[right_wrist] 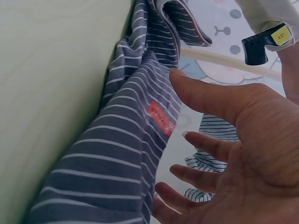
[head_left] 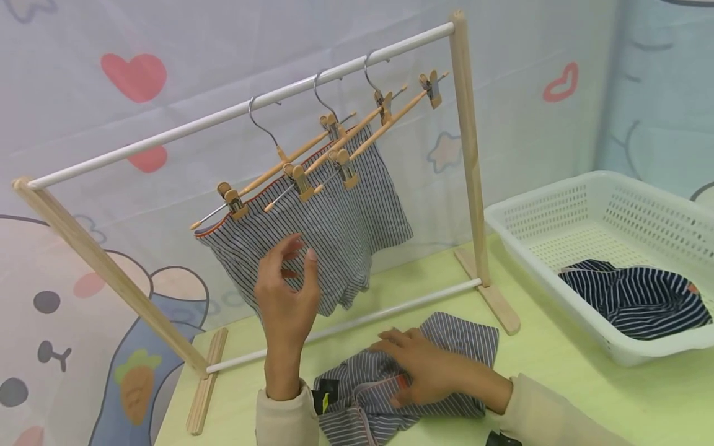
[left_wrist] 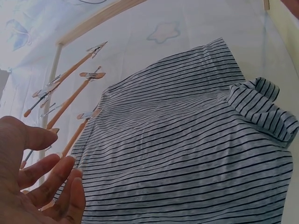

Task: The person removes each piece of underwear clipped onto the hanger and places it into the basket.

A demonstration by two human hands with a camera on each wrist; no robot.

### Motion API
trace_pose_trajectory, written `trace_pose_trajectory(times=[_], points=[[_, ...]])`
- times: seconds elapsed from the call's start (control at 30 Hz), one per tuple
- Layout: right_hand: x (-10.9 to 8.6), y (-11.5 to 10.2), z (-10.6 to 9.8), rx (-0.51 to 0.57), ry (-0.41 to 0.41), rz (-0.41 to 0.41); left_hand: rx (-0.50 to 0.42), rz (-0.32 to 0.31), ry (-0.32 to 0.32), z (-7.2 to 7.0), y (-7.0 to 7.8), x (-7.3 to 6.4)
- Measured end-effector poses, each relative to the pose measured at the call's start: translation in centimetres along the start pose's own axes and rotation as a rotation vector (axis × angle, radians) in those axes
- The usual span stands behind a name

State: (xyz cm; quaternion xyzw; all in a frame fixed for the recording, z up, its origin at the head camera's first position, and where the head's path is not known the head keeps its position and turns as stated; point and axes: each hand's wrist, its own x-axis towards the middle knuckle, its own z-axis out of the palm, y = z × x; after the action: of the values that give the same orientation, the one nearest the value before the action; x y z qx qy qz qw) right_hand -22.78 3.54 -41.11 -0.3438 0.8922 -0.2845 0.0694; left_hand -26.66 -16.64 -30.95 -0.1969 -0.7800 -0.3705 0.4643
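Note:
Light grey shorts with dark stripes (head_left: 340, 229) hang by the waist from the clips of a hanger (head_left: 298, 155). In front of them my left hand (head_left: 287, 297) is raised, fingers loosely bent and thumb apart, holding nothing. The left wrist view shows that hand (left_wrist: 42, 182) beside the hanger clips. A darker grey striped garment (head_left: 468, 334) lies rumpled on the table, with a red label (right_wrist: 160, 117). Over it my right hand (head_left: 426, 365) spreads its fingers. Whether its fingertips touch the cloth I cannot tell.
A wooden rack with a white rod (head_left: 184, 129) carries the hanger and two other clip hangers (head_left: 365, 127) in front, their clips holding nothing. To the right stands a white basket (head_left: 549, 282) containing a navy striped garment (head_left: 636, 300). The table (head_left: 558, 396) is pale green.

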Motion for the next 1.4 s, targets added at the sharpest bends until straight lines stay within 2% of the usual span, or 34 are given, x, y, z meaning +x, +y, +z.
trace_pose_trajectory(times=[0.17, 0.5, 0.8, 1.4], points=[[-0.1, 0.1, 0.3, -0.004, -0.014, -0.010, 0.027, -0.001, 0.041, -0.1, -0.2, 0.0], [0.1, 0.4, 0.9, -0.007, -0.046, 0.036, 0.017, -0.011, 0.034, -0.4, -0.1, 0.1], [0.2, 0.9, 1.0, -0.045, -0.053, 0.018, 0.006, -0.030, 0.019, -0.5, -0.1, 0.2], [0.6, 1.5, 1.6, -0.090, 0.069, -0.050, 0.015, -0.023, 0.023, -0.7, -0.2, 0.3]])
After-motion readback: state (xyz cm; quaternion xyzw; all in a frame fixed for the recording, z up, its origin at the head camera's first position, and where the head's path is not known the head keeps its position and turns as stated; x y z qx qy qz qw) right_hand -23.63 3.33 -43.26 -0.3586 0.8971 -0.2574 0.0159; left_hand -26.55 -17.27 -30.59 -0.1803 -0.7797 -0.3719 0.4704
